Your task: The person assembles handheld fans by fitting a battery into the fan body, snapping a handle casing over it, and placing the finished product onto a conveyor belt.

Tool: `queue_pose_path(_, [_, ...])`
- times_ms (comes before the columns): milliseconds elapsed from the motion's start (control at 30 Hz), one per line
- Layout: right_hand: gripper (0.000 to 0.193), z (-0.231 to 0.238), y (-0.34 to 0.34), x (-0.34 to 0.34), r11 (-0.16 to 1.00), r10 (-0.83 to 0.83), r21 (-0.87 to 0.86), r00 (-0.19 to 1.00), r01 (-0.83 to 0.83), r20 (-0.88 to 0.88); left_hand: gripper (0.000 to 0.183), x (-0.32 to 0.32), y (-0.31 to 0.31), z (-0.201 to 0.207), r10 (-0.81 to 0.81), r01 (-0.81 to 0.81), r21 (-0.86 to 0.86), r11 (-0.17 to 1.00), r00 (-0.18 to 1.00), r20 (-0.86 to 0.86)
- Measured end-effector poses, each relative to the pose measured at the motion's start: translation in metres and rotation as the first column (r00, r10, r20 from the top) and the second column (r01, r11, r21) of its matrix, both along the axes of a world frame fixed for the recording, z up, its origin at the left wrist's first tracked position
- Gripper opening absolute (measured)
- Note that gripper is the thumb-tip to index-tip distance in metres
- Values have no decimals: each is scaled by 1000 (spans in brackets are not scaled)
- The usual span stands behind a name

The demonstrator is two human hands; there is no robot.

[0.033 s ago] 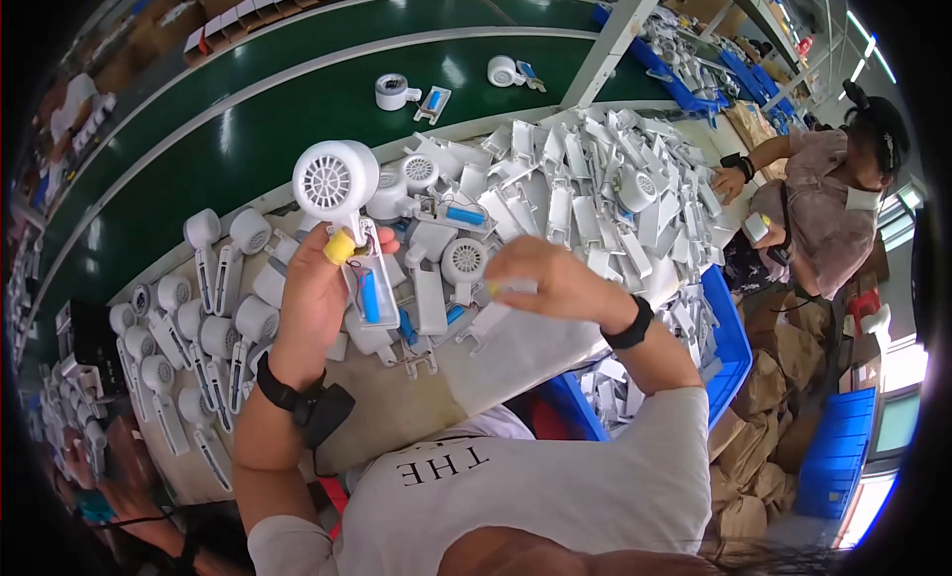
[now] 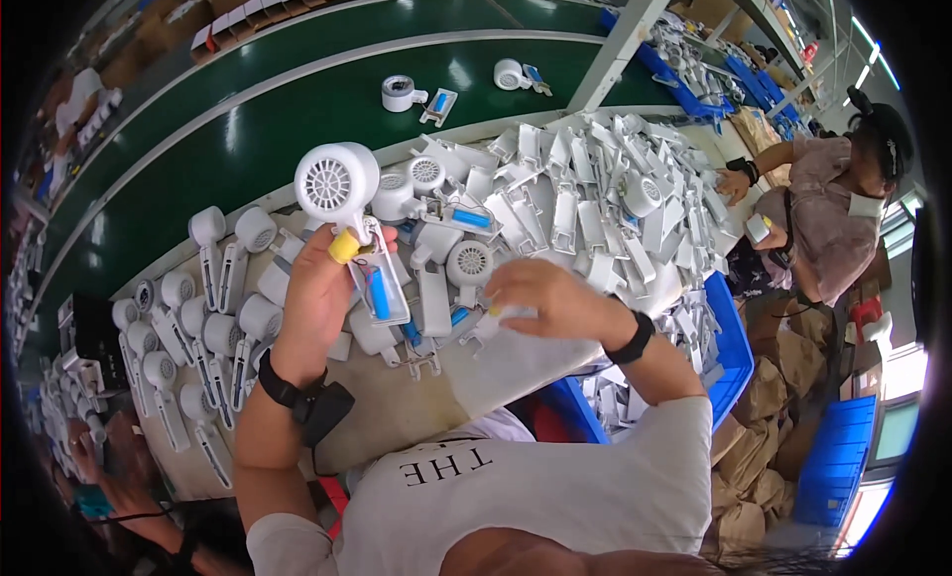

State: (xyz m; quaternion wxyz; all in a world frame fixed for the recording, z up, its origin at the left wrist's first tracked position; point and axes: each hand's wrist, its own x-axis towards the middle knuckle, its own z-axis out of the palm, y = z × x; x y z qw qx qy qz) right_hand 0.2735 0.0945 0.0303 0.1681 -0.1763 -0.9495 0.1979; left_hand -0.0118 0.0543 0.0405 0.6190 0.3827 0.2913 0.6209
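I see left hand [image 2: 319, 279] gripping 1 white fan [image 2: 337, 182], blue cylinder [image 2: 379, 293] exposed; right hand [image 2: 547, 296] half-curled, can't tell if loaded.

Smooth white plastic fan [image 2: 338, 182], glossy green belt [image 2: 297, 108], smooth blue plastic bin [image 2: 735, 343], matt cloth shirt [image 2: 565, 477]

Free tabletop [image 2: 526, 366] nr R hand [image 2: 545, 296], casing pile [image 2: 592, 222] beyond
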Motion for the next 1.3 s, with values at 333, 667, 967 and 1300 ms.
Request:
queue_pose_path(333, [43,-43,-45,-1,952,-53,305,988,7,142,30,0,-10,-2,-4,-5,-76,997,992,-125])
queue_pose_path(667, [46,-53,-45,1,936,-104,347,988,59,113,33,1,-14,-10,20,-18,-18,1000,996,92])
queue_pose_path(967, [65,-24,-30,13,-70,-594,-932,766,-356,-248,29,5,-13,-15,59,-37,-121,992,980,189])
queue_pose_path(1300, [31,18,-29,-73,935,-289,-325,832,140,-474,29,33,-15,-24,166,-150,-95,984,967,193])
